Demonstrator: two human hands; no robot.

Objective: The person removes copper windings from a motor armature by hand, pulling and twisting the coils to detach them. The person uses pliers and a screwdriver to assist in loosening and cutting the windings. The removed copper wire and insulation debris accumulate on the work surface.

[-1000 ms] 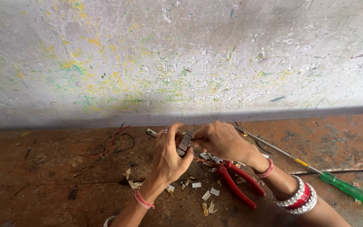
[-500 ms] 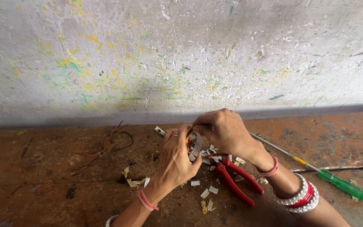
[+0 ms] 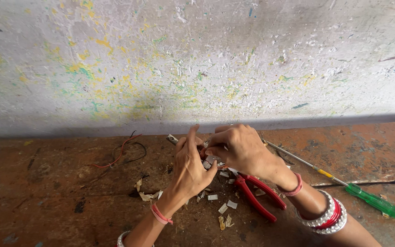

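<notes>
Head view, hands: we see the left hand and right hand meeting over the tabletop, close to the wall.
Left fingers: curled, pinching a small grey part; index raised.
Right fingers: bent, closed on the same part from above.
Part location: between both hands, just above the tabletop; we cannot tell its kind.
Pliers: red-handled pliers lie beneath the right wrist.
Screwdriver: green-handled screwdriver lies right of that hand.
Wires: red and black wires lie left.
Scraps: pale scraps are scattered below the hands.
</notes>
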